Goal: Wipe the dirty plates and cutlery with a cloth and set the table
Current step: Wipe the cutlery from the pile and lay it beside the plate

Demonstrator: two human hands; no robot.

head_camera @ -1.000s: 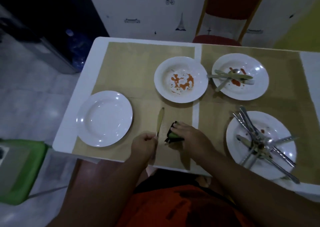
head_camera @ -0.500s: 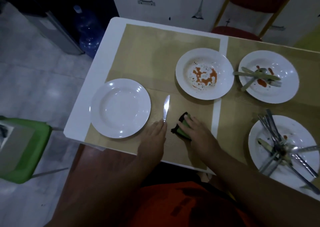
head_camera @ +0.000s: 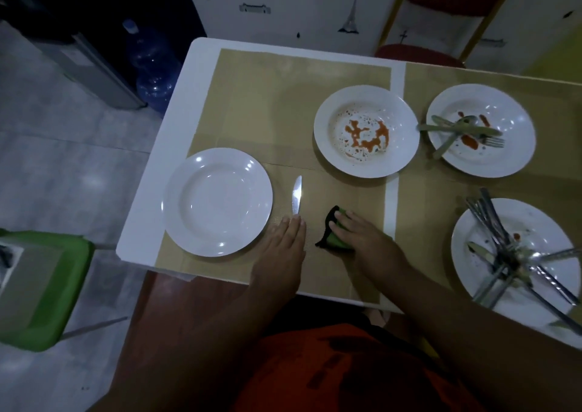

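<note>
A clean white plate (head_camera: 217, 202) sits at the table's near left corner. Just right of it a table knife (head_camera: 296, 194) lies on the placemat, blade pointing away. My left hand (head_camera: 285, 248) lies flat with straight fingers over the knife's handle end. My right hand (head_camera: 362, 238) rests on a green and black cloth (head_camera: 333, 233), fingers lying over it. A plate (head_camera: 367, 131) smeared with red sauce stands further back. At the right, a plate (head_camera: 480, 130) carries sauce, a spoon and forks, and a near plate (head_camera: 516, 254) holds several crossed pieces of cutlery (head_camera: 504, 248).
Tan placemats (head_camera: 274, 97) cover the white table. A green chair (head_camera: 41, 289) stands at the left, a red chair (head_camera: 422, 54) behind the table. A blue water bottle (head_camera: 151, 65) stands on the floor by the far left corner.
My left hand held the knife handle in a closed grip; it has laid the knife down beside the clean plate and flattened out. The view shifted left; my right hand stays on the cloth.
</note>
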